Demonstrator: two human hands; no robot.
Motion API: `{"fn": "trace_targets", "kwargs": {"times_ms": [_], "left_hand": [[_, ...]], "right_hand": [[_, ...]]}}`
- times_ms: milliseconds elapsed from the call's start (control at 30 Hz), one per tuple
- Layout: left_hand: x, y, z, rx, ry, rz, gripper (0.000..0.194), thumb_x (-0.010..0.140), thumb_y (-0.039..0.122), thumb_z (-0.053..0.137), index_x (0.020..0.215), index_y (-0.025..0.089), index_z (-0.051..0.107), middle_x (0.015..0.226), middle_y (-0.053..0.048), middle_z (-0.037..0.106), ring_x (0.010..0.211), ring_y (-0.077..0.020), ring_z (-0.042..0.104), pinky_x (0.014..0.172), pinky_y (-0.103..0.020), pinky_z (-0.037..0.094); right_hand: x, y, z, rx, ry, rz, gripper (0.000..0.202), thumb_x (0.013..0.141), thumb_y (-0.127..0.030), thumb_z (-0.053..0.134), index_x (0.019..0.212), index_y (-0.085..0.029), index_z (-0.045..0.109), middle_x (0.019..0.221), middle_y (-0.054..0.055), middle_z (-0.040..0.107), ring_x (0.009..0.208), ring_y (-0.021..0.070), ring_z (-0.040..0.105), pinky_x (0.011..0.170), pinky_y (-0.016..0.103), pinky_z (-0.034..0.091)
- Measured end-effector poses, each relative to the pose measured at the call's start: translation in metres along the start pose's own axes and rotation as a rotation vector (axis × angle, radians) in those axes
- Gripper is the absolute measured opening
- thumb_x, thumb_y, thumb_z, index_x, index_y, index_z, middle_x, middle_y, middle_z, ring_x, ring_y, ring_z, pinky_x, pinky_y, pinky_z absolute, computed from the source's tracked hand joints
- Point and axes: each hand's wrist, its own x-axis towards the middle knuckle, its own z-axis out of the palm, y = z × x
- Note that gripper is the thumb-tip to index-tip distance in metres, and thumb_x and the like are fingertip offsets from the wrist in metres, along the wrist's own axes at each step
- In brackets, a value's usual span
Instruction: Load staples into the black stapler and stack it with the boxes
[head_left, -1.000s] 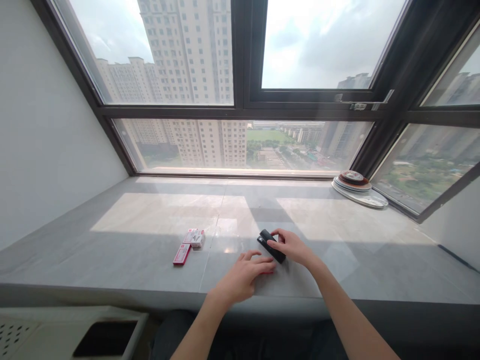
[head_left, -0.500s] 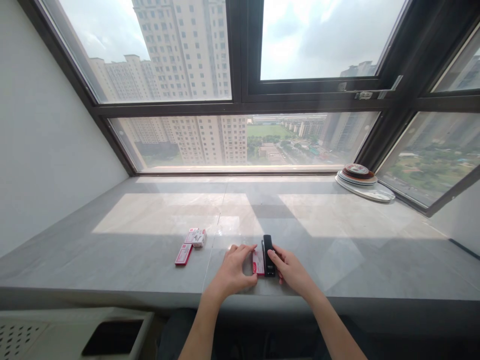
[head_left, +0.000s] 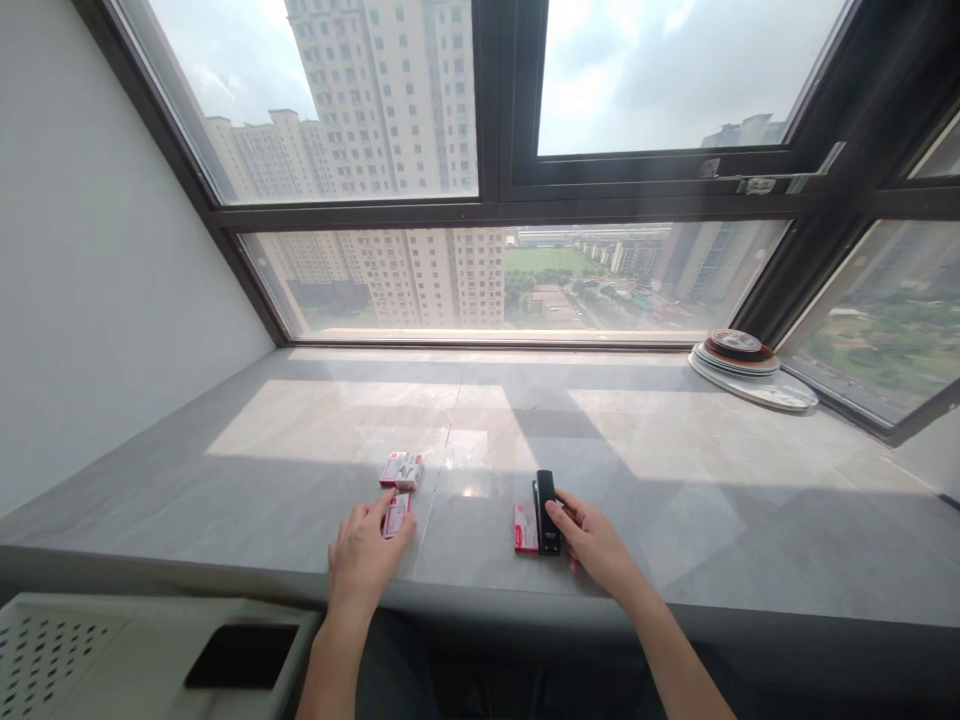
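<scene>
My left hand has its thumb and fingers closed round a small pink-and-white box near the counter's front edge. Just behind that box lie pink-and-white boxes, the right one with a picture on top. My right hand grips a black stapler from its right side, thumb on top. Against the stapler's left side lies another red-and-white box, which neither hand touches.
Stacked plates stand at the back right of the grey counter, by the window frame. A white perforated surface with a dark phone-like object is below the counter at the lower left.
My left hand has let go of the box beside the stapler and moved left to the small box, which now sits straighter and nearer the other boxes. My right hand stays at the stapler.
</scene>
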Motion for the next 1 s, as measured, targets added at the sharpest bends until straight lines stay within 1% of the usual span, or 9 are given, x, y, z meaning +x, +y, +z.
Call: {"fn": "trace_targets", "kwargs": {"times_ms": [133,200,433,600,733,800,900,967,1000], "left_hand": [[-0.008,0.008,-0.009,-0.194,-0.328,0.259,0.070,0.080,0.053,0.070,0.143,0.032,0.051,0.115,-0.005,0.062,0.110,-0.0275,0.059,0.095,-0.036,0.046],[-0.009,0.021,-0.013,-0.300,-0.420,0.322,0.067,0.077,0.047,0.073,0.139,0.031,0.054,0.118,-0.004,0.062,0.109,-0.0253,0.061,0.093,-0.033,0.048],[-0.016,0.115,0.011,-0.494,-0.391,0.622,0.053,0.070,0.033,0.081,0.121,0.030,0.065,0.123,-0.005,0.063,0.117,-0.0267,0.055,0.103,-0.037,0.044],[-0.024,0.139,0.034,-0.520,-0.453,0.670,0.059,0.067,0.033,0.084,0.123,0.028,0.066,0.112,-0.005,0.067,0.106,-0.0274,0.057,0.094,-0.039,0.047],[-0.024,0.132,0.029,-0.557,-0.458,0.675,0.082,0.069,0.039,0.086,0.143,0.031,0.052,0.128,-0.006,0.063,0.117,-0.0284,0.055,0.102,-0.042,0.046],[-0.013,0.119,0.018,-0.560,-0.402,0.688,0.078,0.078,0.044,0.079,0.148,0.034,0.047,0.141,-0.004,0.057,0.130,-0.0277,0.049,0.110,-0.043,0.043],[0.026,0.080,-0.002,-0.500,-0.158,0.583,0.045,0.098,0.039,0.052,0.142,0.036,0.054,0.147,0.000,0.053,0.138,-0.0245,0.044,0.116,-0.044,0.037],[0.059,0.044,-0.010,-0.415,-0.004,0.437,0.046,0.098,0.033,0.046,0.143,0.033,0.054,0.149,0.000,0.053,0.138,-0.0258,0.042,0.115,-0.045,0.038],[0.074,0.024,-0.012,-0.351,0.004,0.379,0.048,0.095,0.031,0.046,0.142,0.032,0.055,0.151,0.000,0.051,0.140,-0.0272,0.040,0.117,-0.047,0.035]], "right_hand": [[0.001,0.002,-0.001,0.002,-0.011,-0.013,0.075,0.090,-0.069,0.052,0.147,-0.021,0.050,0.059,-0.007,0.037,0.046,0.0125,0.040,0.041,0.027,0.050],[0.000,0.002,-0.001,-0.007,-0.008,-0.018,0.072,0.091,-0.068,0.051,0.146,-0.021,0.051,0.060,-0.006,0.037,0.046,0.0121,0.040,0.041,0.027,0.050],[-0.004,-0.010,0.001,-0.026,-0.047,-0.051,0.068,0.093,-0.069,0.048,0.140,-0.021,0.057,0.058,-0.006,0.039,0.046,0.0124,0.040,0.042,0.027,0.049],[-0.005,-0.015,0.000,-0.025,-0.073,-0.066,0.065,0.093,-0.068,0.048,0.137,-0.021,0.060,0.056,-0.006,0.040,0.044,0.0113,0.039,0.041,0.025,0.047],[-0.004,-0.014,0.000,-0.012,-0.078,-0.071,0.067,0.094,-0.067,0.048,0.141,-0.021,0.057,0.055,-0.007,0.039,0.044,0.0107,0.037,0.041,0.024,0.047],[-0.004,-0.012,0.001,0.001,-0.066,-0.069,0.068,0.094,-0.067,0.048,0.142,-0.020,0.056,0.055,-0.007,0.037,0.045,0.0108,0.037,0.041,0.024,0.047],[-0.005,-0.010,0.002,0.015,-0.035,-0.060,0.069,0.093,-0.067,0.050,0.143,-0.019,0.056,0.057,-0.006,0.038,0.046,0.0110,0.038,0.041,0.024,0.047],[-0.005,-0.010,0.003,0.018,-0.020,-0.054,0.069,0.093,-0.066,0.051,0.143,-0.020,0.056,0.060,-0.006,0.040,0.047,0.0111,0.039,0.040,0.024,0.048],[-0.006,-0.010,0.003,0.020,-0.015,-0.051,0.068,0.093,-0.066,0.051,0.143,-0.021,0.056,0.061,-0.005,0.041,0.047,0.0112,0.039,0.040,0.024,0.048]]}}
